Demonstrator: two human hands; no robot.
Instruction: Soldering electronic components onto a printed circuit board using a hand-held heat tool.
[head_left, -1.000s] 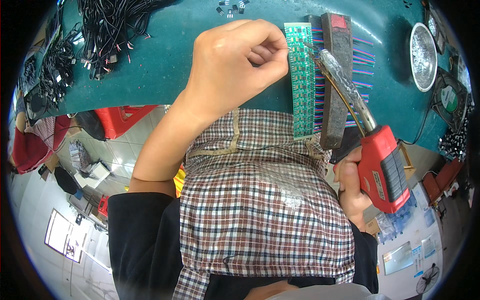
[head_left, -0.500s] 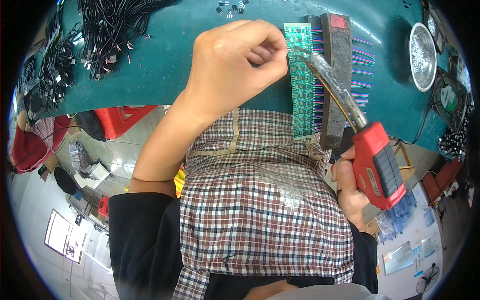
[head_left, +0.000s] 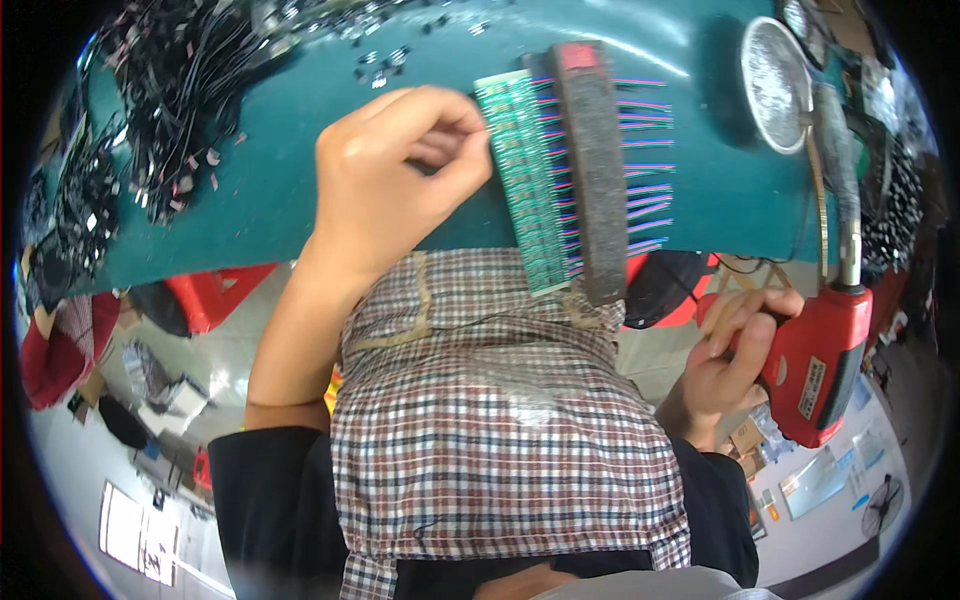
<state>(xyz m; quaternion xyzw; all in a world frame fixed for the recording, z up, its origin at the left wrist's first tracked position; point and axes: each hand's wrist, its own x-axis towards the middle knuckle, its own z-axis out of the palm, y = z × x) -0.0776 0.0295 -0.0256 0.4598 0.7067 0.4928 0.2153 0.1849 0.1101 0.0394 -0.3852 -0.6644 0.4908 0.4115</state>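
Note:
A long green circuit board strip [head_left: 530, 180] lies on the teal table [head_left: 250, 190], with a dark bar [head_left: 592, 170] pressing several coloured wires [head_left: 645, 160] against it. My left hand [head_left: 395, 175] has its fingers pinched together at the strip's left edge; whether it holds anything small I cannot tell. My right hand [head_left: 730, 350] grips the red handle of a soldering gun [head_left: 822, 355], held off the table's front edge at the right. Its long metal tip [head_left: 835, 160] points away, toward a round metal dish [head_left: 782, 70].
Bundles of black cables [head_left: 150, 110] cover the table's left part, with small loose parts [head_left: 380, 60] near the far edge. A checked cloth [head_left: 490, 420] covers my lap. Red stools [head_left: 215, 290] stand on the floor below the table.
My right hand has swung the soldering gun away from the green strip to the right, so its tip now points toward the metal dish. My left hand stays at the strip.

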